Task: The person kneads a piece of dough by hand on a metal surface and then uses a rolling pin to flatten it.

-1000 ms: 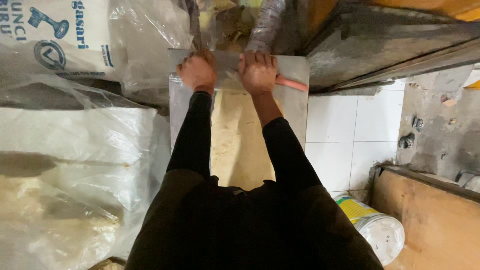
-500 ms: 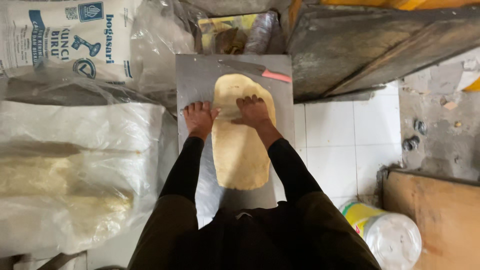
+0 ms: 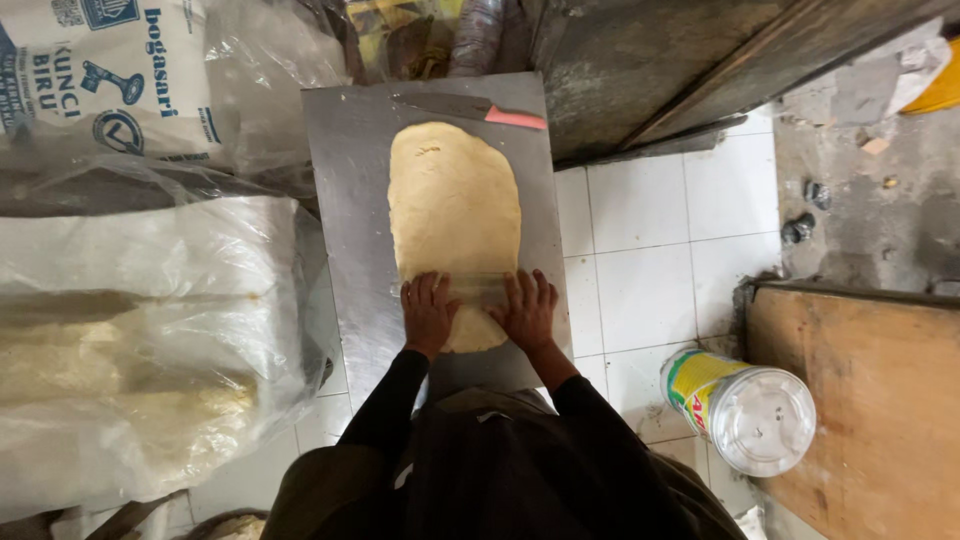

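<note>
One steel worktop [image 3: 350, 200] carries one long oval sheet of dough [image 3: 455, 210] at its centre. At its six o'clock end, two hands, left hand [image 3: 428, 312] and right hand [image 3: 527, 310], press one clear rolling pin [image 3: 478, 289], fingers spread flat. One pink-handled knife [image 3: 470, 108] lies at twelve o'clock.

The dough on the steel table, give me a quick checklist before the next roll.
1. Both hands on the roller: left hand and right hand press the clear rolling pin. Ok.
2. Dough fully on the steel table: ok.
3. Knife clear of the dough: lies just beyond its far edge, close. Not ok.
4. Dough evenly thick: cannot tell.
5. Plastic sacks off the table: pressed against its left edge. Cannot tell.
</note>
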